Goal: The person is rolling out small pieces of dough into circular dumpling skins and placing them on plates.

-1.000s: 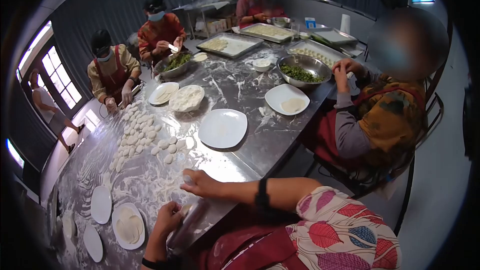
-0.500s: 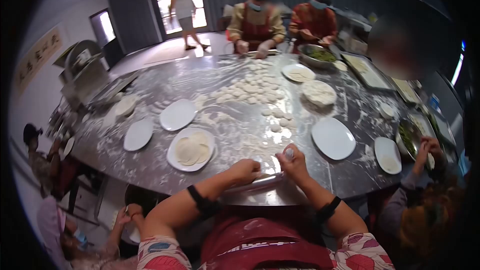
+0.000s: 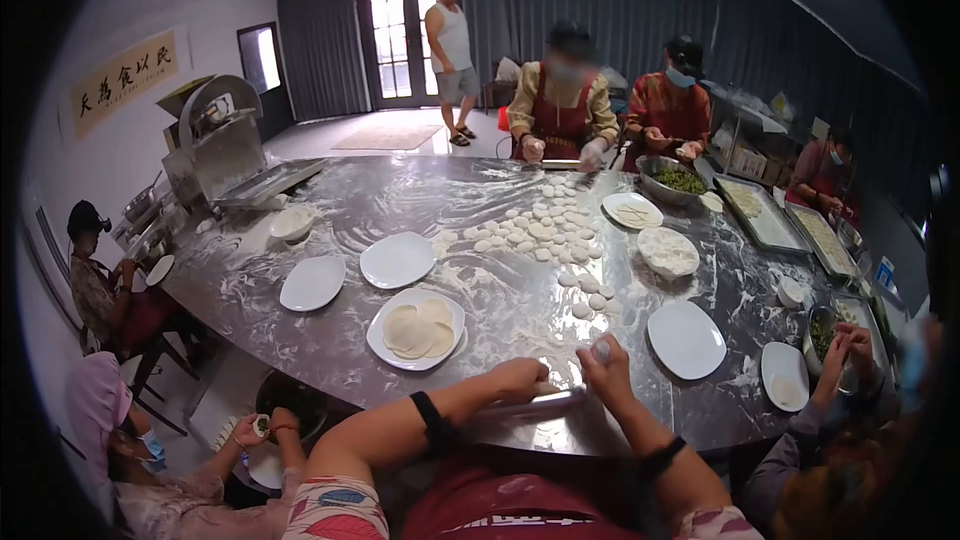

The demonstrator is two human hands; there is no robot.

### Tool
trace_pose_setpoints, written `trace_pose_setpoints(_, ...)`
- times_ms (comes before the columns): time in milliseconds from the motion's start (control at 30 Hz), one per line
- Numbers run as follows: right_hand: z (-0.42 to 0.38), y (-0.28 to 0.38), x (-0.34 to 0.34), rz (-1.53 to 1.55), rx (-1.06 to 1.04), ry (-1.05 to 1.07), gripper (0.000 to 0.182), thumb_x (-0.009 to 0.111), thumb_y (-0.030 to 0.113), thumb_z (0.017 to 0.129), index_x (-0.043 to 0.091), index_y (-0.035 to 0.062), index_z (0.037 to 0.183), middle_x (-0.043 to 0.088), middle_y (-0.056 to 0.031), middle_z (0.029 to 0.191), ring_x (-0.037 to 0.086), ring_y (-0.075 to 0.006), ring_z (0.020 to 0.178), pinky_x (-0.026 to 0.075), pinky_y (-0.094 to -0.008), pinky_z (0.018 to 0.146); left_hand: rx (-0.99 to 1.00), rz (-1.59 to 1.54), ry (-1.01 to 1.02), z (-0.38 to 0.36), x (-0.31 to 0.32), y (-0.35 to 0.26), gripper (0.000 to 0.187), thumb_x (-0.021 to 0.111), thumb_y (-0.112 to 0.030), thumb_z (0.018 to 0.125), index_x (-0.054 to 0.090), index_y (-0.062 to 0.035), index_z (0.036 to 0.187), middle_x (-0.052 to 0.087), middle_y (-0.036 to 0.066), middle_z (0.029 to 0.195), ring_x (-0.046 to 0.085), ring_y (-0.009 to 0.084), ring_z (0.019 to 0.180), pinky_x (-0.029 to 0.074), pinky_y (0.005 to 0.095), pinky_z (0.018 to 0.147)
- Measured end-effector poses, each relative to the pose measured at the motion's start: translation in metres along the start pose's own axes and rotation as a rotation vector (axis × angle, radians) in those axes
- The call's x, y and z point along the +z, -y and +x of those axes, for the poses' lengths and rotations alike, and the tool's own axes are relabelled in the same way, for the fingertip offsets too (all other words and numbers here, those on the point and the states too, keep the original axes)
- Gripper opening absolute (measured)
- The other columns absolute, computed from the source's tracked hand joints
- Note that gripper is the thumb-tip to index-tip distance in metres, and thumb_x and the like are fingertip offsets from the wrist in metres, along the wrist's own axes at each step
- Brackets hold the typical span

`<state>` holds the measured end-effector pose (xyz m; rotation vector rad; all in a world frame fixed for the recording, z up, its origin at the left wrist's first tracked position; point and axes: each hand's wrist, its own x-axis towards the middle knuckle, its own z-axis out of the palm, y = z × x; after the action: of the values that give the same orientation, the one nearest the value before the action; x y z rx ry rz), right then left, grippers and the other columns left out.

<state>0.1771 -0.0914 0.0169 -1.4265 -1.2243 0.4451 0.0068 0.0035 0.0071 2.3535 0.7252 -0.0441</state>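
Note:
My left hand (image 3: 518, 380) is closed low over the near edge of the steel table, fingers curled down. What it grips, if anything, is hidden. Close to its right, my right hand (image 3: 608, 372) is wrapped around what looks like a rolling pin (image 3: 600, 348), whose pale rounded end pokes up past the fingers. Beyond my hands lie several small dough pieces (image 3: 582, 309). To the left, a white plate (image 3: 455, 352) holds a stack of round flat dough wrappers (image 3: 417, 328). On the right sits a bare white plate (image 3: 686, 340).
Many dough pieces (image 3: 545, 225) spread across the floured table (image 3: 400, 190). A bowl of flour (image 3: 668, 252), a bowl of green filling (image 3: 672, 180) and trays (image 3: 765, 215) stand to the right. Co-workers (image 3: 560, 105) surround the table. A mixer (image 3: 215, 135) is at the left.
My view has tilted up, so the table sits lower in the picture. Both hands stay close together at the near edge. The person by the door now stands in a different pose.

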Motion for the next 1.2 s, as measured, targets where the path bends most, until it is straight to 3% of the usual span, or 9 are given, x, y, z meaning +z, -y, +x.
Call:
trace_pose_setpoints(667,-0.023,-0.025,0.004,0.031,-0.016,-0.072,0.019,0.065,0.019,0.084,0.054,0.0037,0.087,0.045,-0.0017,0.049,0.044,-0.0091,0.047,0.038,-0.0276,0.046,0.028,0.266,0.068,0.015,-0.002,0.011,0.030,0.063,-0.026,0.069,0.067,-0.0019,0.086,0.065,0.020,0.082,0.063,0.0325,0.077,0.048,0.0421,0.069)
trace_pose_setpoints(700,-0.036,-0.050,0.016,0.079,-0.170,-0.146,0.018,0.065,0.017,0.085,0.051,0.0048,0.084,0.045,-0.0003,0.051,0.044,-0.0079,0.048,0.038,-0.0261,0.046,0.005,0.214,0.016,0.012,0.003,0.025,0.030,0.064,-0.025,0.066,0.066,-0.0022,0.085,0.065,0.020,0.081,0.063,0.0334,0.078,0.048,0.0422,0.070)
trace_pose_setpoints(733,-0.060,-0.006,-0.015,0.158,0.093,0.006,0.020,0.064,0.016,0.086,0.048,0.0055,0.081,0.046,0.0001,0.055,0.043,-0.0068,0.050,0.038,-0.0248,0.048,0.036,0.118,-0.075,0.010,0.008,0.019,0.027,0.063,-0.024,0.067,0.064,-0.0017,0.082,0.064,0.020,0.080,0.062,0.0345,0.077,0.048,0.0423,0.069)
trace_pose_setpoints(767,-0.072,0.008,-0.024,0.225,0.153,0.073,0.029,0.067,0.021,0.081,0.049,0.0029,0.094,0.053,-0.0181,0.063,0.057,-0.0236,0.061,0.045,-0.0359,0.057,0.066,0.037,-0.150,0.000,0.005,0.013,0.022,0.062,-0.020,0.068,0.061,-0.0004,0.078,0.063,0.018,0.075,0.061,0.0299,0.071,0.047,0.0395,0.066)
trace_pose_setpoints(833,-0.071,0.013,-0.027,0.113,0.080,0.090,0.030,0.066,0.022,0.081,0.045,0.0031,0.090,0.053,-0.0197,0.064,0.059,-0.0334,0.064,0.044,-0.0394,0.058,0.079,-0.354,-0.160,-0.009,-0.004,0.001,0.012,0.053,-0.010,0.078,0.054,-0.0001,0.082,0.057,0.008,0.072,0.055,0.0157,0.069,0.046,0.0317,0.062)
trace_pose_setpoints(967,-0.043,0.007,-0.026,0.048,0.100,0.136,0.037,0.066,0.027,0.081,0.045,0.0015,0.097,0.057,-0.0212,0.073,0.061,-0.0321,0.076,0.045,-0.0404,0.064,0.006,-0.800,-0.345,-0.017,0.003,-0.023,0.011,0.046,-0.012,0.085,0.048,-0.0017,0.091,0.054,0.007,0.078,0.051,0.0095,0.069,0.047,0.0263,0.063)
trace_pose_setpoints(1100,0.007,-0.028,-0.067,-0.265,-0.293,-0.496,0.041,0.060,0.028,0.086,0.046,-0.0041,0.108,0.056,-0.0203,0.100,0.052,-0.0287,0.102,0.041,-0.0385,0.085,0.131,-0.404,-0.630,-0.014,0.039,-0.020,0.006,0.043,-0.004,0.080,0.045,-0.0005,0.084,0.045,0.006,0.071,0.043,0.0149,0.064,0.039,0.0289,0.061)
trace_pose_setpoints(1133,0.037,-0.044,-0.129,0.225,-0.166,-0.537,0.038,0.054,0.022,0.089,0.041,-0.0019,0.115,0.057,-0.0171,0.093,0.056,-0.0238,0.088,0.045,-0.0365,0.075,0.137,-0.410,-0.646,-0.013,0.039,-0.024,0.006,0.043,-0.004,0.079,0.045,-0.0003,0.084,0.045,0.006,0.071,0.043,0.0150,0.064,0.040,0.0290,0.062)
trace_pose_setpoints(1200,0.048,0.006,-0.249,0.258,-0.131,-0.848,0.049,0.053,0.017,0.088,0.026,0.0027,0.126,0.060,-0.0157,0.089,0.060,-0.0216,0.069,0.050,-0.0331,0.057,0.143,-0.427,-0.666,-0.013,0.040,-0.030,0.007,0.043,-0.003,0.079,0.045,0.0002,0.084,0.046,0.007,0.072,0.044,0.0152,0.065,0.040,0.0291,0.063)
